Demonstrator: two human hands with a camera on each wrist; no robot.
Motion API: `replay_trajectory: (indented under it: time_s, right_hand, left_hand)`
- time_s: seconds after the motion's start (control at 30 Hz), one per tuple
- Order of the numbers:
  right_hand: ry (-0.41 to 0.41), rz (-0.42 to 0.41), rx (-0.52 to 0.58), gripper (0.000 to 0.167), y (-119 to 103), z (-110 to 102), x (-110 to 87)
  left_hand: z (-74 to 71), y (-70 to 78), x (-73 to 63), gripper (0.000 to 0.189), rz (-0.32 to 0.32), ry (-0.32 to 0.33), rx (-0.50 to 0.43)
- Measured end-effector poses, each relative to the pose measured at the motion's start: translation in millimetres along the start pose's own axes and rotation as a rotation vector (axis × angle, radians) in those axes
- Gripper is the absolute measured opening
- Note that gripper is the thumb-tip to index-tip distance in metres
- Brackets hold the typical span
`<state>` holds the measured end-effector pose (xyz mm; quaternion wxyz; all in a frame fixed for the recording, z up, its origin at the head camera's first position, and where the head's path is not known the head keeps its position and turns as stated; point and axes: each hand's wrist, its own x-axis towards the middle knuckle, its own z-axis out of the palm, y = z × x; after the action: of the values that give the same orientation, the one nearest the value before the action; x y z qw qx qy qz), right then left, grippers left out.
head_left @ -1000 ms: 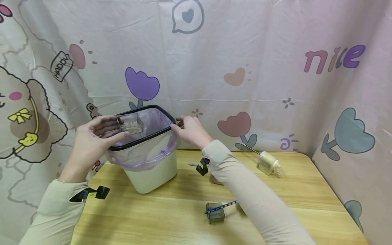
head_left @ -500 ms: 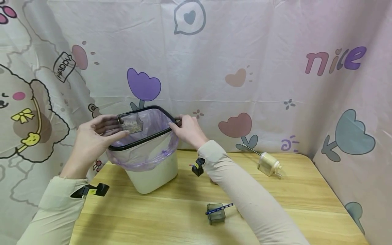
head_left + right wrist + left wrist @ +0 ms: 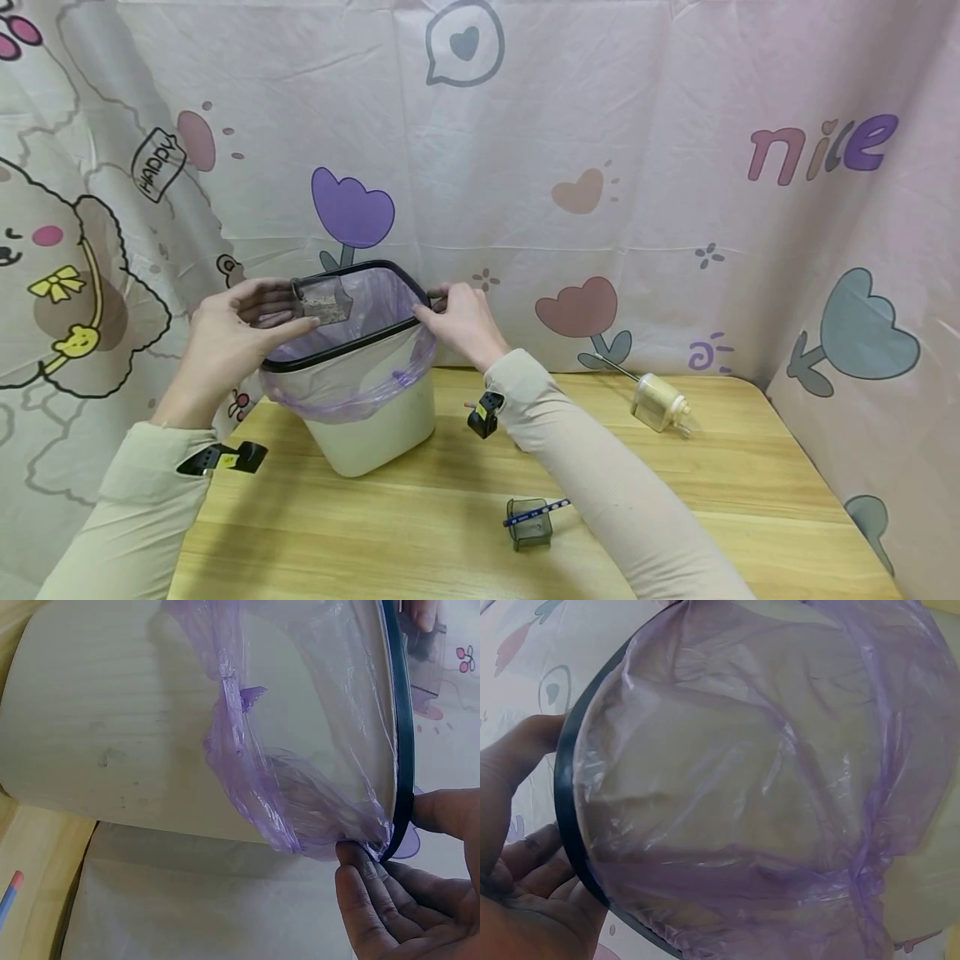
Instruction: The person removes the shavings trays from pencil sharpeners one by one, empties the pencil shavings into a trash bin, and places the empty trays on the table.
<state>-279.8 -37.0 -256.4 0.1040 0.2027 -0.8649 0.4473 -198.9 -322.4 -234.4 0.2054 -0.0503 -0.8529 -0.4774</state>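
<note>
My left hand (image 3: 225, 333) pinches a small clear container (image 3: 322, 300) between thumb and fingers, above the mouth of a pale trash can (image 3: 375, 429). Light bits that look like pencil shavings cling inside the container. A purple plastic bag (image 3: 360, 392) lines the can and folds over its outside, under a black rim (image 3: 356, 340). My right hand (image 3: 463, 321) grips the rim's right corner, thumb on one side and fingers on the other in the right wrist view. The can leans to the left. In the left wrist view the rim and bag hide the container.
A blue dotted pencil (image 3: 536, 512) lies across a grey see-through box (image 3: 529, 533) on the wooden table (image 3: 420, 533). A cream device with a thin rod (image 3: 660, 402) lies back right. Another pencil's end (image 3: 11, 896) shows beside the can. Printed curtains (image 3: 480, 167) enclose the table.
The clear container has tilted slightly in my left hand, and the bits inside look shifted. My right hand stays on the rim. The head view has moved a little.
</note>
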Motion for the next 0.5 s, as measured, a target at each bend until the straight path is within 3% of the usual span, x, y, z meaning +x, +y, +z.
replay_trajectory:
  time_s: [0.5]
  right_hand:
    - [0.021,-0.02,0.019,0.043,-0.1,0.9,-7.6]
  left_hand:
    - [-6.3,3.0,4.6,0.067,0.037,-0.011,0.173]
